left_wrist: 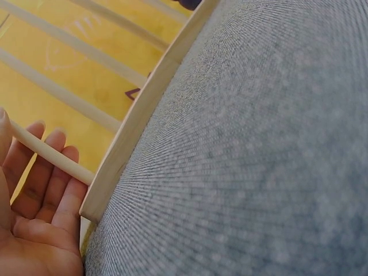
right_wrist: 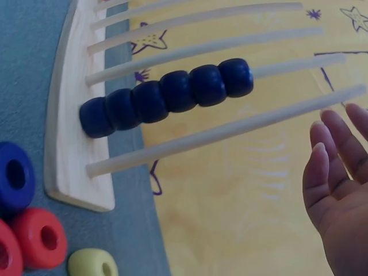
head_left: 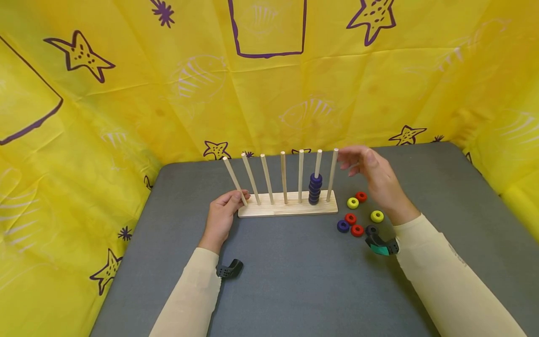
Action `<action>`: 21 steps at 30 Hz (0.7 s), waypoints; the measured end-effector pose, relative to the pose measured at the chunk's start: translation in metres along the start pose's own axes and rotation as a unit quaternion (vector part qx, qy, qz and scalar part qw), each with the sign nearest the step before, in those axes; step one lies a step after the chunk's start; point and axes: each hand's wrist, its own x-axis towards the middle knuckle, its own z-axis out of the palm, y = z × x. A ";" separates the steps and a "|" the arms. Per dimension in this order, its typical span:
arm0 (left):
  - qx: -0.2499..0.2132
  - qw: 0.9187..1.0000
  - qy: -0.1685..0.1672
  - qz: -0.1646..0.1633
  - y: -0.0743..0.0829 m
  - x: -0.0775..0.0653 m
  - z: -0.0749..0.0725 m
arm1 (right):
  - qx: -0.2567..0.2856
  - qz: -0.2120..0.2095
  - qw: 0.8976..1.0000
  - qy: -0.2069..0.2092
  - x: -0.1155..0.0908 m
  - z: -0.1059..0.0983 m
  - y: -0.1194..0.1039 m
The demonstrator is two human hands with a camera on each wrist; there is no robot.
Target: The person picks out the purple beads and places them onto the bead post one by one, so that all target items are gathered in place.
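A wooden peg stand with several upright pegs rests on the grey table. My left hand is at its left end, thumb and fingers around the leftmost peg low down. Several dark blue beads are stacked on the second peg from the right; in the right wrist view this bead stack reaches well up the peg. My right hand is beside the top of the bare rightmost peg, fingers loosely bent and nothing held.
Loose ring beads lie right of the stand: red beads, yellow beads, a blue bead and a dark bead by the right wristband. A yellow patterned cloth hangs behind the table.
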 end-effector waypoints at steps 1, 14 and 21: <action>0.000 1.000 0.000 -0.001 0.000 0.000 0.000 | -0.003 0.004 1.000 0.001 -0.001 -0.001 0.001; 0.006 1.000 -0.003 -0.005 0.002 -0.001 0.000 | -0.019 0.031 0.999 -0.002 -0.027 -0.009 0.016; 0.008 1.000 -0.004 -0.007 0.001 -0.001 -0.001 | -0.084 0.060 0.994 -0.027 -0.043 -0.011 0.023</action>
